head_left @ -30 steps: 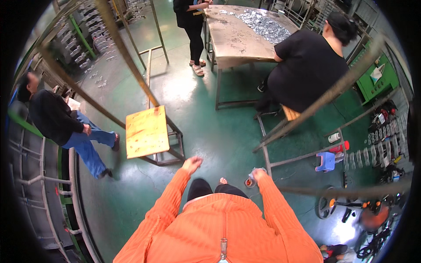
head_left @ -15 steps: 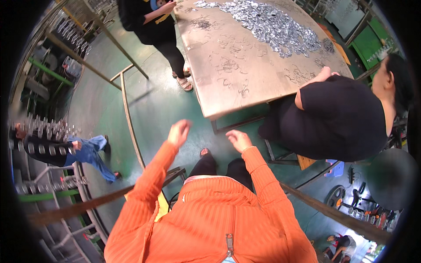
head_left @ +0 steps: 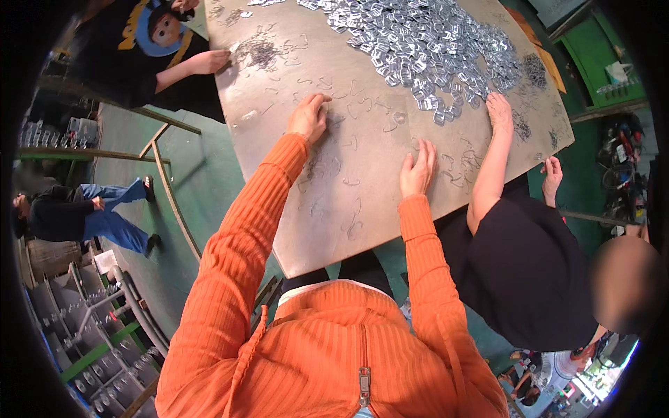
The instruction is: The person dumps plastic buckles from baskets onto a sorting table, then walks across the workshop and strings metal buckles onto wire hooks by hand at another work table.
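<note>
The thin wire pieces (head_left: 460,167), too many to count, lie scattered around my two hands; light, flat fingertips should suit them best. My left hand (head_left: 308,118) and right hand (head_left: 417,169) are open, each grip seemingly empty, over one tabletop (head_left: 306,237). Beyond: one uncountable silver heap (head_left: 425,49), two co-workers (head_left: 529,272) alongside.

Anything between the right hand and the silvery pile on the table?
Nothing visible stands between the right hand and the silvery pile; a co-worker's hand is at the pile's near edge, further right.
</note>
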Tool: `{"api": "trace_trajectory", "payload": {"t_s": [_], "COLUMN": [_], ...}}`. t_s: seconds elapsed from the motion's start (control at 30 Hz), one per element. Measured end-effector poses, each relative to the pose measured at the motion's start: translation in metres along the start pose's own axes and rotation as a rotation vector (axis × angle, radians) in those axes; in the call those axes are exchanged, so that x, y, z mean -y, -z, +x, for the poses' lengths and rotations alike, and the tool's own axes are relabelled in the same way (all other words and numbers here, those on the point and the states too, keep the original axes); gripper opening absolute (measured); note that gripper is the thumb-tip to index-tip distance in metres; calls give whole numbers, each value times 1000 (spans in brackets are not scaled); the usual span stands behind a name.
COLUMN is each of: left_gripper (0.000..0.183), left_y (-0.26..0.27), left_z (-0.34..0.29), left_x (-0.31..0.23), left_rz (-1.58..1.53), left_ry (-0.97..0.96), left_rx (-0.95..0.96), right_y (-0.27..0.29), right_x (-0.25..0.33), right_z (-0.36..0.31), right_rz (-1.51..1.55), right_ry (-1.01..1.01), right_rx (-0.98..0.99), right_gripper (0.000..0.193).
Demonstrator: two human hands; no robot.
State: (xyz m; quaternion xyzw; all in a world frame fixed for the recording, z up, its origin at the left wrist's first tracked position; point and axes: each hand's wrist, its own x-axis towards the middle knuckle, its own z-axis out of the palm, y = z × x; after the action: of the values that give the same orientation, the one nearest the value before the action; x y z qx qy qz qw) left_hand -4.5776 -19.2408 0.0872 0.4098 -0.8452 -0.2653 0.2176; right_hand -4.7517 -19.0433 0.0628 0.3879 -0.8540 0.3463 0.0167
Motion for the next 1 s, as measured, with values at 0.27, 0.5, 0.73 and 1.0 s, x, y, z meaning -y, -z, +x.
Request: {"api": "trace_trajectory", "payload": {"t_s": [0.27, 0.5, 0.73, 1.0], "left_gripper": [34, 41, 30, 32], "left_y": [-59, -42, 14, 23], "left_z": [90, 31, -7, -3], "left_x": [-10, 1, 31, 91], "left_rz": [108, 246, -129, -72], "left_ry": [-349, -519, -116, 36], "left_rx": [25, 239, 36, -241], "right_y": [-11, -32, -70, -94], "right_x": [37, 19, 33, 79], "right_z": [-8, 85, 52, 81], "right_rz": [-91, 201, -19, 313], "right_ry": [288, 14, 380, 241], "right_rx": [279, 64, 228, 282], "right_gripper": [36, 28, 27, 14]}}
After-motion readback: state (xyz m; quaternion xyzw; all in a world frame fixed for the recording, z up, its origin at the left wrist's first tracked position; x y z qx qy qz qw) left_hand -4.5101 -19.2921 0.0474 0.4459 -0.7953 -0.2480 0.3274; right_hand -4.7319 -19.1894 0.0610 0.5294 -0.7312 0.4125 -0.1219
